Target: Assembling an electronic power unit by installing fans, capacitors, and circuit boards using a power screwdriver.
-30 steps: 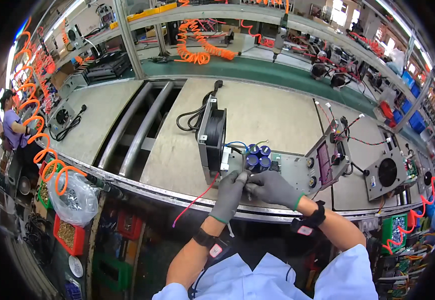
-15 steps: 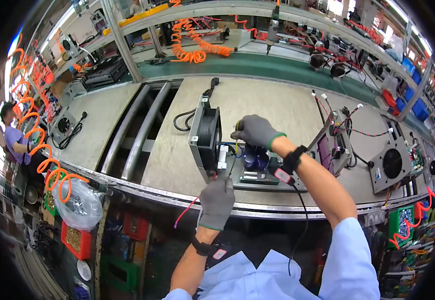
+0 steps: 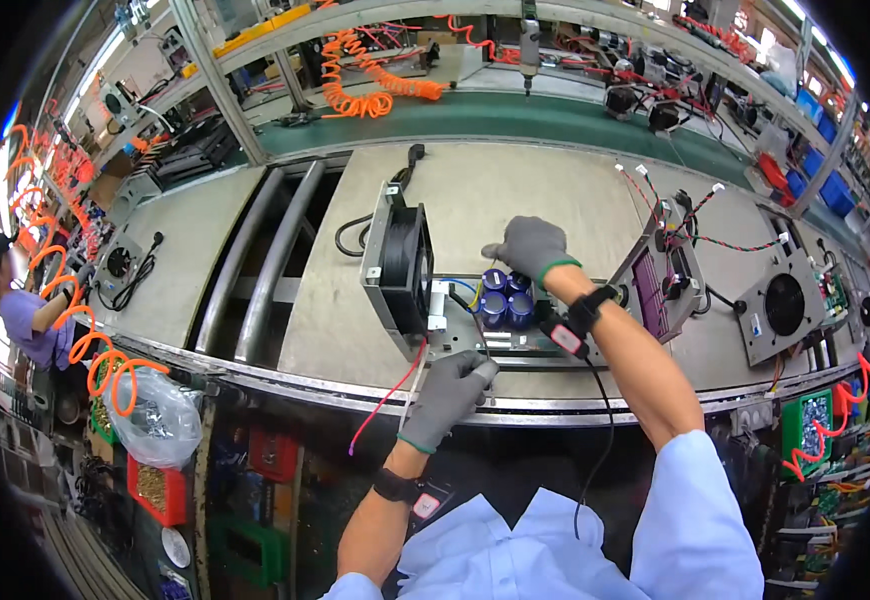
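Observation:
My right hand, in a grey glove, is closed above a group of dark blue cylindrical capacitors; a thin yellow wire runs up toward its fingertips. Nearer to me, my gloved left hand pinches a thin dark wire at the front edge of the unit. Beside both hands, a black fan stands upright in a metal bracket. The capacitors sit on a circuit board, partly hidden by my right arm. A red wire hangs from the unit past my left hand.
To the right stand a purple-sided metal assembly and a panel with a round fan. Metal rollers cross the line on the left. Orange coiled hoses hang near a plastic bag. Another person stands far left.
My right hand has moved slightly right and up from beside the fan, uncovering the capacitors. My left hand has shifted right along the unit's front edge. The view has turned slightly.

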`<state>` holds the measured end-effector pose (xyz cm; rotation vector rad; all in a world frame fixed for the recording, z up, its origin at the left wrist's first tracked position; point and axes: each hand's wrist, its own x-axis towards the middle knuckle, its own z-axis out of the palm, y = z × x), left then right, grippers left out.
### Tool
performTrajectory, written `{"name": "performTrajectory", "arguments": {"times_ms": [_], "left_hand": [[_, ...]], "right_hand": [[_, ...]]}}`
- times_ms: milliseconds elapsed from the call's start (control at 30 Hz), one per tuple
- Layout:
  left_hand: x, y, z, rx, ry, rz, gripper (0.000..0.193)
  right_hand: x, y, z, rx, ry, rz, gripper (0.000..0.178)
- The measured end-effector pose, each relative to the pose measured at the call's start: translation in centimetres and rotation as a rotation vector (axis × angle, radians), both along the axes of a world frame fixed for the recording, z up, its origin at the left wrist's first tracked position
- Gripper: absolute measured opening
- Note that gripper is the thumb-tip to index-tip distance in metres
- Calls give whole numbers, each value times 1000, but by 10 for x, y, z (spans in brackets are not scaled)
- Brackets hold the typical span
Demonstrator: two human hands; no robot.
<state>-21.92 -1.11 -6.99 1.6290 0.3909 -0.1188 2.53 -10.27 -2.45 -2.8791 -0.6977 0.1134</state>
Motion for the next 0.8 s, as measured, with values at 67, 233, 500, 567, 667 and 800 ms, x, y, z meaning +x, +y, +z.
{"name": "performTrajectory", "arguments": {"times_ms": [67,233,500,567,667,800], "left_hand": [[3,-4,3,-52,22,-22,28],[15,-12,-2,-157,26,2,28],[18,-13,-9,-183,59,14,28],[18,-10,-10,-221,79,25,26],[15,-7,-14,-266,38,17,24],[14,-8,-19,-326,14,16,24]], "right_hand": [[-26,-24,9,221,-99,35,50],[-109,-83,5,632,212,4,45],[-137,-102,-30,557,840,94,47],[-136,-100,-36,639,931,97,44],[-139,-99,-40,662,1079,82,42],[-145,-101,-41,706,1248,95,39]]}}
